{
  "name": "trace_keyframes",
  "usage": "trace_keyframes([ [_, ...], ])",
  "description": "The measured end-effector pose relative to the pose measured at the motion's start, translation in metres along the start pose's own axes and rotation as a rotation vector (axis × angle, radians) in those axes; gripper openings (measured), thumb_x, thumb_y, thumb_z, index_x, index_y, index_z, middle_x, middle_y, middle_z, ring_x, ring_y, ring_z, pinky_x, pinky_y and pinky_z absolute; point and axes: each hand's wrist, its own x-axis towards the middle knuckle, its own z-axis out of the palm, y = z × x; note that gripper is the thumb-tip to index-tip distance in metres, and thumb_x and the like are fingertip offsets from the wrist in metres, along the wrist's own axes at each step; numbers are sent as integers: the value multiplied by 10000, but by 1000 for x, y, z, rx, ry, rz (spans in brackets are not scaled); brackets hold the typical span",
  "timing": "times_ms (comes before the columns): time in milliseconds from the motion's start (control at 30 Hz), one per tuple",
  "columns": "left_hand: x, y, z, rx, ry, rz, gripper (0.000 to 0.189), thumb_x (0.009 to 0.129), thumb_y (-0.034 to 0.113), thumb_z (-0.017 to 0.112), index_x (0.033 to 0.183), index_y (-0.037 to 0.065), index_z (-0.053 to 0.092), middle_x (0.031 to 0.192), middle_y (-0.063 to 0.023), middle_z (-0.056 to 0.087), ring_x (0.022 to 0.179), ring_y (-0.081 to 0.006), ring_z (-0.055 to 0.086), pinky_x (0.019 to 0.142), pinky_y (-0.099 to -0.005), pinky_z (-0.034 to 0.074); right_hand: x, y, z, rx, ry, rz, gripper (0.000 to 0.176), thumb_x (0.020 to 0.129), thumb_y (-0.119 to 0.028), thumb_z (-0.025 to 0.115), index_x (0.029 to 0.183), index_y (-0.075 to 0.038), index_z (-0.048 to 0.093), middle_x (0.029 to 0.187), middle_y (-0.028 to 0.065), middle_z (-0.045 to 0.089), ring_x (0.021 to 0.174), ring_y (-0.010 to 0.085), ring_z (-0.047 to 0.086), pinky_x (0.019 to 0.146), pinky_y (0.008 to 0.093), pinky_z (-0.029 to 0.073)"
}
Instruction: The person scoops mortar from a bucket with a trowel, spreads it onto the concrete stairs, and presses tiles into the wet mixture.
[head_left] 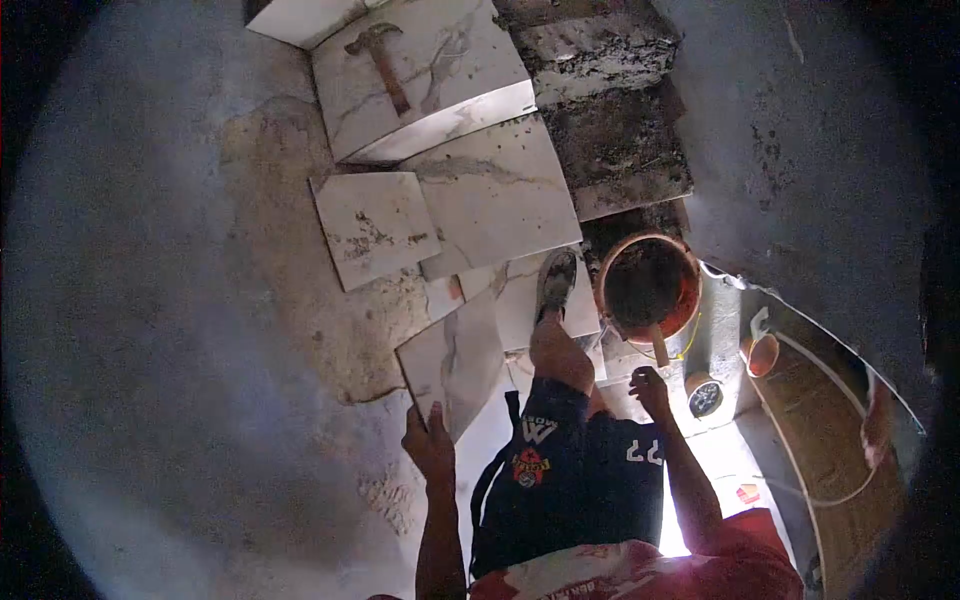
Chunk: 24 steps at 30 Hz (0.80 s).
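My left hand grips the lower edge of a marble-patterned tile, which stands tilted beside my leg. My right hand is closed, close below a wooden handle that sticks out of an orange bucket; whether the fingers touch or hold anything is too small to tell. Dark material fills part of the bucket. A smaller marble-patterned tile with dark crumbs on it lies on the stair, overlapping a larger tiled step.
Higher up, a hammer lies on another tiled step. Rough bare steps run beside the tiles. At the right are a small round container, an orange cup-like object, a white cable and a curved brown board.
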Motion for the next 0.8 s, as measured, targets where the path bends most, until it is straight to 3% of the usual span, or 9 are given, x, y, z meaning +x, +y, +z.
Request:
trace_keyframes([
  [100,6,-56,49,273,118,175,260,805,192,507,917,-41,535,767,-200,592,675,-341,577,600,-374,445,-2,1,1,-123,5,131,206,819,-213,490,943,-48,478,728,91,581,560,149,579,458,257,441],
  [200,23,-68,76,96,97,114,241,805,167,500,939,-31,529,790,-206,584,677,-370,560,586,-390,435,-2,45,-8,126,-39,195,223,822,-225,488,941,-38,468,715,93,578,550,156,575,445,260,442],
  [367,62,-110,120,121,164,93,247,803,163,500,943,-40,527,865,-217,571,747,-378,545,637,-409,427,-25,34,-19,-20,14,240,217,797,-254,552,911,-75,505,669,59,561,526,119,557,408,213,402],
  [433,75,-116,130,22,196,145,301,808,213,498,976,-37,514,894,-217,567,797,-371,523,688,-418,411,-27,39,-23,-61,49,364,221,798,-262,551,909,-76,508,659,53,563,514,116,554,411,210,401],
  [500,88,-133,147,169,199,99,355,808,259,496,1009,-33,495,894,-229,563,798,-384,520,698,-428,413,-25,44,-29,-88,55,339,222,797,-266,551,904,-76,509,660,51,565,522,111,557,409,208,399],
  [600,99,-143,161,301,279,243,392,805,281,493,1041,-31,477,847,-245,566,761,-394,543,671,-438,430,-29,40,-30,-105,23,266,240,819,-240,499,941,-35,473,710,94,579,541,151,578,426,243,443],
  [667,105,-148,170,328,160,16,396,802,273,496,1039,-44,479,809,-254,567,748,-398,553,663,-451,431,-29,34,-24,-69,36,259,184,813,-204,506,916,-54,488,690,73,573,533,135,568,420,227,427],
  [733,111,-166,188,349,186,38,405,802,271,493,1054,-46,473,807,-257,566,760,-398,550,674,-455,428,-21,37,-26,126,30,327,127,794,-144,519,898,-75,498,671,57,568,530,124,561,415,215,416],
  [800,112,-168,193,371,207,63,415,803,269,490,1070,-48,467,804,-261,566,772,-397,548,685,-458,424,-18,39,-21,23,24,283,128,801,-153,511,903,-79,489,678,59,567,535,133,563,417,224,420],
])
